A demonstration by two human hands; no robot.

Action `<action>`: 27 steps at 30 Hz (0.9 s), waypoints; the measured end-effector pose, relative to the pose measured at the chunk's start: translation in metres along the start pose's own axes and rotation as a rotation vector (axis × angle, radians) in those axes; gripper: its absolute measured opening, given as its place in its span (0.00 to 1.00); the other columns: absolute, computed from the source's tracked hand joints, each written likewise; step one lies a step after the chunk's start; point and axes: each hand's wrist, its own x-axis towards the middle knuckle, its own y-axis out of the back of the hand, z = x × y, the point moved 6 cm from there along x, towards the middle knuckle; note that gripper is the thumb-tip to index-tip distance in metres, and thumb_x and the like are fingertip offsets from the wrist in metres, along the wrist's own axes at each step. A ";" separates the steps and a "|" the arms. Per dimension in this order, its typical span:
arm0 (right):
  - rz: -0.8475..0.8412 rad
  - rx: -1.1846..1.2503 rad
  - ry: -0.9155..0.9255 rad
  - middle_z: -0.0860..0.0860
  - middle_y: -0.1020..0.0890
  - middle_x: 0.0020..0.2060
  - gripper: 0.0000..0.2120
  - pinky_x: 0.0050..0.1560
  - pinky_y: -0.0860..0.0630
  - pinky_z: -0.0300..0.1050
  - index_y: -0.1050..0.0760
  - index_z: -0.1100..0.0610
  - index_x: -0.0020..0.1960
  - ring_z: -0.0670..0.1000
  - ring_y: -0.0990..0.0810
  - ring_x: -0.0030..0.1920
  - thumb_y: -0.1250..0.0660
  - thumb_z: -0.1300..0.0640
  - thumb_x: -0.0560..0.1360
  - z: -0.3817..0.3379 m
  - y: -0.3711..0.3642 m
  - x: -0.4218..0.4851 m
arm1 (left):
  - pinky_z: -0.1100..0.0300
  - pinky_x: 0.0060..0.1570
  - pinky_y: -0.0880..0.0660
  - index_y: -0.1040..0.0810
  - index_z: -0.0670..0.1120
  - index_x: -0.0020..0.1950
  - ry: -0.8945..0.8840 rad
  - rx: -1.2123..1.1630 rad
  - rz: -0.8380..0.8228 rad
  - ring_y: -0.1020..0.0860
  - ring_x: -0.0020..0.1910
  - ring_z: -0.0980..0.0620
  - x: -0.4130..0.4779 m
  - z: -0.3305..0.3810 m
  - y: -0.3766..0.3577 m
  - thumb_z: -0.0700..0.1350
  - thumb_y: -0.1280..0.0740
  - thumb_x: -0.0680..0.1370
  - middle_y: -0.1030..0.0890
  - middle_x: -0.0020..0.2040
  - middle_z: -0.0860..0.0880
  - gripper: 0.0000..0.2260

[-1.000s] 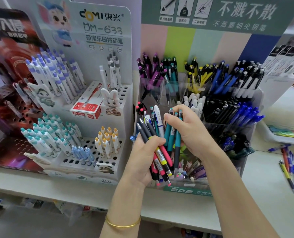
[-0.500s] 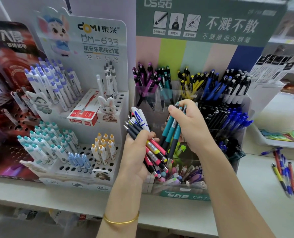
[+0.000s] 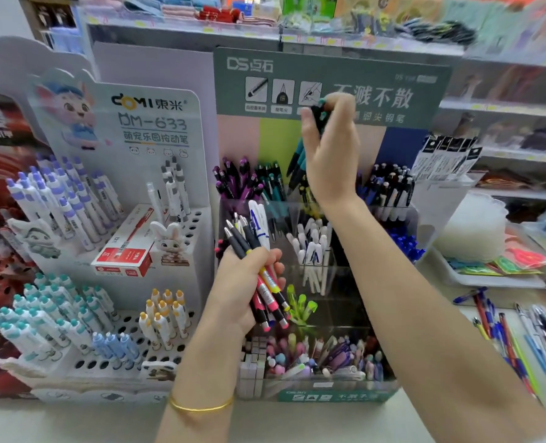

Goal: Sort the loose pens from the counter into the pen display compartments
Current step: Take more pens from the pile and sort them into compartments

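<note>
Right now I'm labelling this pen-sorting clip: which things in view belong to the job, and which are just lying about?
Job: right hand holding teal pens over the clear pen display; left hand gripping a mixed pen bundle; loose pens on the counter.
Lying about: white DOMI stand; red pen box; rabbit figure; tray of packets.

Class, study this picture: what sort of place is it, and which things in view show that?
Most likely a stationery shop: a branded pen stand, a clear display of pens sorted by colour into compartments, and stocked shelves behind.
</note>
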 end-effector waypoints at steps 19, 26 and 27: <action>-0.545 -0.850 0.148 0.56 0.21 0.49 0.21 0.52 0.38 0.53 0.19 0.58 0.48 0.59 0.29 0.53 0.45 0.45 0.79 0.019 -0.045 -0.028 | 0.56 0.41 0.24 0.27 0.48 0.55 -0.178 0.224 -0.016 0.24 0.37 0.53 0.001 0.004 0.008 0.32 0.36 0.76 0.21 0.42 0.47 0.13; -0.954 -0.019 -0.276 0.47 0.18 0.43 0.12 0.47 0.27 0.41 0.19 0.57 0.53 0.45 0.22 0.44 0.35 0.50 0.77 -0.021 -0.019 -0.042 | 0.58 0.41 0.24 0.28 0.54 0.58 -0.202 0.327 -0.069 0.23 0.38 0.53 -0.004 0.003 0.006 0.31 0.36 0.74 0.18 0.41 0.50 0.20; -1.097 -0.037 -0.301 0.48 0.18 0.45 0.13 0.47 0.25 0.42 0.20 0.57 0.55 0.47 0.21 0.44 0.34 0.50 0.76 -0.020 -0.021 -0.050 | 0.58 0.41 0.23 0.28 0.55 0.58 -0.209 0.353 -0.071 0.23 0.38 0.54 -0.005 0.003 0.006 0.32 0.35 0.74 0.17 0.42 0.51 0.20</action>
